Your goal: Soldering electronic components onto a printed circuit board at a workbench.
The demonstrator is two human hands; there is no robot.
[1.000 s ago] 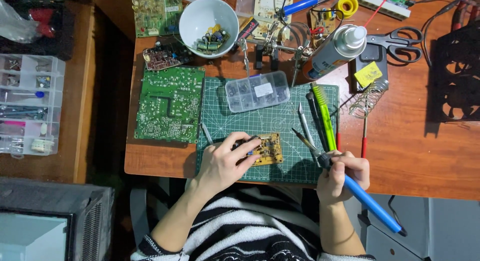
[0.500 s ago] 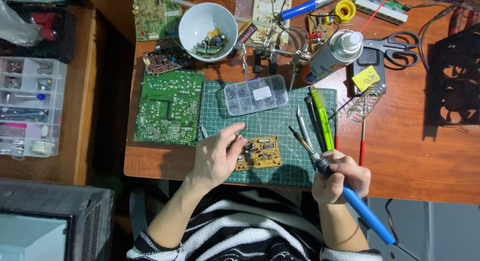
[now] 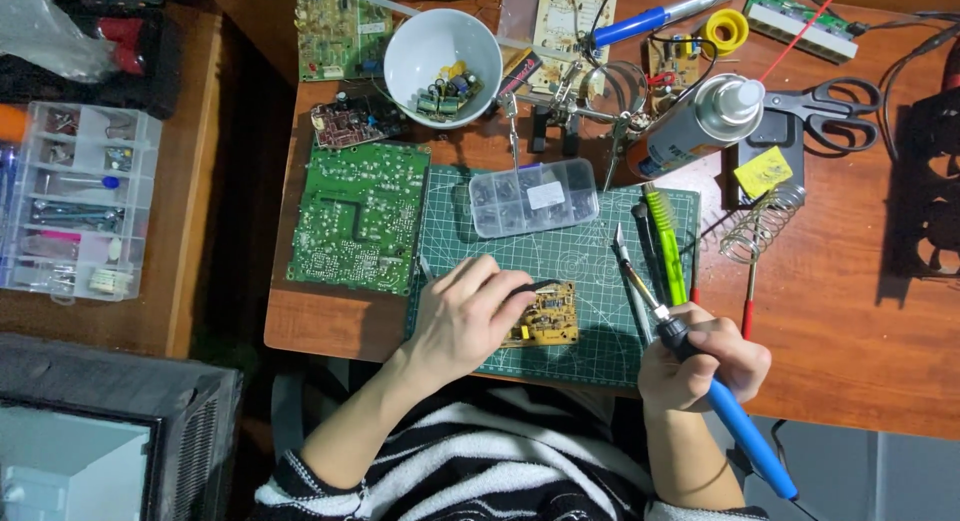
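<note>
Yellow board (image 3: 548, 316) | half-hidden under left hand (image 3: 462, 316) | right hand (image 3: 700, 366) fingers clasp soldering iron (image 3: 735, 416)

Small yellow board (image 3: 548, 314) — flat on the green mat's near edge, left side under fingers. Blue-handled soldering iron (image 3: 712, 386) — held slanted, tip up-left, off the board, just right of it.

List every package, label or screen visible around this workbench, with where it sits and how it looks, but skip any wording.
Spray can: lying beyond the green cutting mat, silver with a white cap and a printed label.
Clear parts box: on the mat's far edge, rectangular, with a white label on its lid.
Yellow sticky note: on the dark stand right of the can.
Compartment organiser: on the side table at left, clear plastic.
No screens in view.
</note>
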